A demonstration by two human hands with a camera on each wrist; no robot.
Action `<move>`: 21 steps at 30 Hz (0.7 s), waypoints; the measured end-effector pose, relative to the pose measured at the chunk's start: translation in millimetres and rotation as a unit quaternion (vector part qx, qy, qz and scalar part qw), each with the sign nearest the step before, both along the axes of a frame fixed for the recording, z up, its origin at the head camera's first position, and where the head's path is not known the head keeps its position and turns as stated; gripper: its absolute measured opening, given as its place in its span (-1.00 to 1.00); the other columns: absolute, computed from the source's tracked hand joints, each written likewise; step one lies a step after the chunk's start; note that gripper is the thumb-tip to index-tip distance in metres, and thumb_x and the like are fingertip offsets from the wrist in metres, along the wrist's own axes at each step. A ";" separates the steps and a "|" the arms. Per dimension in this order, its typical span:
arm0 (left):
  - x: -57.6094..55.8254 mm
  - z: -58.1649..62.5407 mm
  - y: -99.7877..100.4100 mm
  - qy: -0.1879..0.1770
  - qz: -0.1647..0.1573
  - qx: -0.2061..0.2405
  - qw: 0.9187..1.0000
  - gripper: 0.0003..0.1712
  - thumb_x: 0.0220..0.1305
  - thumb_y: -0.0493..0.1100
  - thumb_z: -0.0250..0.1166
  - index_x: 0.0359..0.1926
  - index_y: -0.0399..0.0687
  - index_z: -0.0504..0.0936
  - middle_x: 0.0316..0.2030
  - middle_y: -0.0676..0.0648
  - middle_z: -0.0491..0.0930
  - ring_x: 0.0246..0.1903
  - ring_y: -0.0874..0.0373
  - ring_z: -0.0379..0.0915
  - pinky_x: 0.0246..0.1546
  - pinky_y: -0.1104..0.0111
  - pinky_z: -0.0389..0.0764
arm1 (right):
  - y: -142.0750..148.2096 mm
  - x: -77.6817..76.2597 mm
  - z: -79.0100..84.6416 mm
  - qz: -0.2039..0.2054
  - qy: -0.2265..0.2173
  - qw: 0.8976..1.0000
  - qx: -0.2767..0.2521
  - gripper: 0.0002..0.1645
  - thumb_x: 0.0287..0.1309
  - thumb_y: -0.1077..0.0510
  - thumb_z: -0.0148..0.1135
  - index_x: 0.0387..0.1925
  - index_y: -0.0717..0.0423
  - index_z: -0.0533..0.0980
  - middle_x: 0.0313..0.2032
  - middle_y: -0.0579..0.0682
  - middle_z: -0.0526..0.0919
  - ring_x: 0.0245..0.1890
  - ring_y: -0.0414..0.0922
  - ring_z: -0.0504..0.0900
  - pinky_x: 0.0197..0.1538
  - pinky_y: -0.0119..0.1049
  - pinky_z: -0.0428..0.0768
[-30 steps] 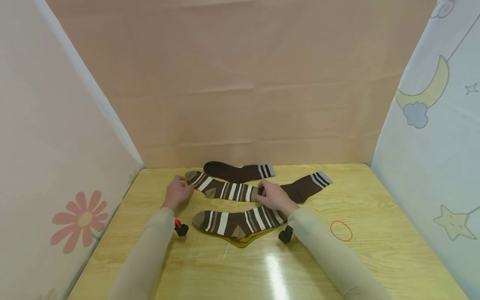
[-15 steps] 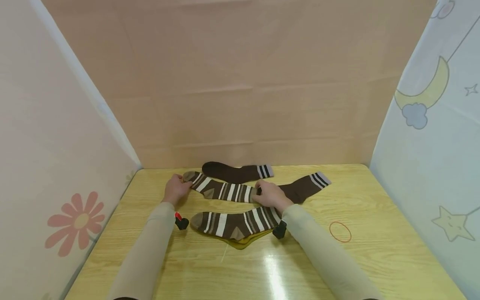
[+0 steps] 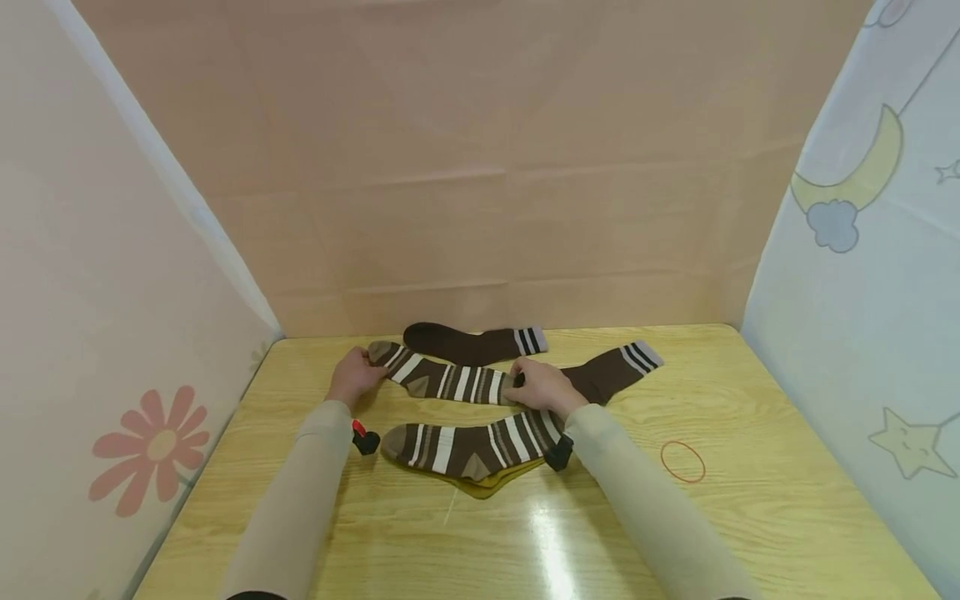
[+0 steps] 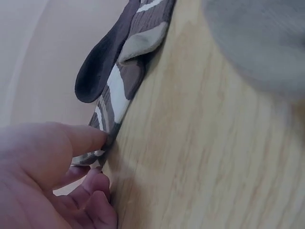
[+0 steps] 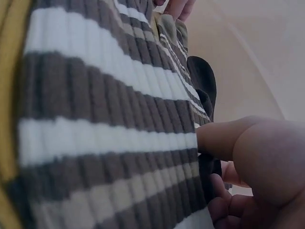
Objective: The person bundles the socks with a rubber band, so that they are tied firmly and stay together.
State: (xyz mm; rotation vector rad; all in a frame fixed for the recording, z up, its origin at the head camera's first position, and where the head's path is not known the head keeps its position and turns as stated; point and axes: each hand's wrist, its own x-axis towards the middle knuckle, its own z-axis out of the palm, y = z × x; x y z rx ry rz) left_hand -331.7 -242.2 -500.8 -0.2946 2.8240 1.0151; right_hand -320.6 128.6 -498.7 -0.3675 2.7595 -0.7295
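Observation:
A brown, tan and white striped sock (image 3: 457,382) lies flat across the table with its toe at the left. My left hand (image 3: 356,375) pinches that toe between thumb and fingers, also seen close in the left wrist view, where the toe (image 4: 88,158) is partly covered. At the other end, my right hand (image 3: 545,387) holds the cuff and hides its edge. Below lies a matching striped sock (image 3: 465,446), on top of mustard-yellow socks (image 3: 483,490). In the right wrist view its ribbed cuff (image 5: 105,105) fills the foreground, and the right thumb (image 5: 221,138) shows beyond it.
A dark brown sock (image 3: 472,346) with a striped grey cuff lies behind the striped one. A similar dark sock (image 3: 611,375) extends right from under my right hand. A thin red loop (image 3: 663,457) is on the wooden table (image 3: 787,517). Walls stand left, right and behind.

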 end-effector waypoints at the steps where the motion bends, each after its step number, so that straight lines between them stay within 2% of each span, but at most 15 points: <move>1: -0.3 -0.2 -0.4 0.001 0.002 0.001 1.000 -0.30 0.48 -0.05 0.27 0.38 -0.49 0.33 0.29 -0.46 0.46 0.28 -0.39 0.41 0.29 -0.14 0.45 | -0.5 -0.3 0.3 0.000 -0.001 1.000 -0.001 -0.58 0.33 -0.18 0.39 0.08 -0.11 0.57 -0.09 -0.07 0.70 -0.31 -0.06 0.55 -0.23 -0.10 0.52; 7: -1.1 -3.9 -2.6 0.014 0.034 0.022 0.999 -0.47 0.54 -0.06 0.20 0.30 -0.38 0.47 0.27 -0.42 0.51 0.25 -0.37 0.44 0.27 -0.15 0.46 | -2.3 -0.7 3.3 0.018 -0.008 1.000 -0.005 -0.82 0.38 -0.09 0.35 -0.18 -0.11 0.61 -0.28 -0.09 0.66 -0.39 -0.08 0.54 -0.27 -0.13 0.50; 10: -1.2 -3.9 -3.3 0.014 0.046 0.032 0.998 -0.50 0.56 -0.03 0.17 0.27 -0.33 0.52 0.25 -0.39 0.55 0.23 -0.35 0.47 0.25 -0.14 0.48 | -2.5 -1.2 4.4 0.030 -0.009 0.999 -0.009 -0.84 0.40 -0.06 0.35 -0.26 -0.11 0.61 -0.33 -0.12 0.63 -0.40 -0.10 0.53 -0.26 -0.14 0.50; 14: -1.6 -1.9 -4.0 0.008 0.052 0.047 0.998 -0.48 0.60 0.03 0.11 0.27 -0.31 0.54 0.27 -0.37 0.53 0.22 -0.34 0.46 0.23 -0.13 0.49 | -1.9 -2.9 4.7 0.038 -0.009 0.999 -0.019 -0.83 0.42 -0.04 0.33 -0.28 -0.10 0.61 -0.33 -0.12 0.63 -0.40 -0.12 0.53 -0.22 -0.15 0.51; 21: -2.2 -3.6 -5.4 0.018 0.071 0.079 0.994 -0.50 0.59 0.05 0.13 0.17 -0.31 0.61 0.15 -0.34 0.58 0.01 -0.19 0.47 0.06 -0.02 0.53 | 3.0 -4.1 7.0 0.044 -0.012 0.996 -0.072 -0.84 0.46 0.03 0.29 -0.22 0.02 0.63 -0.31 -0.06 0.63 -0.42 -0.11 0.48 -0.24 -0.18 0.48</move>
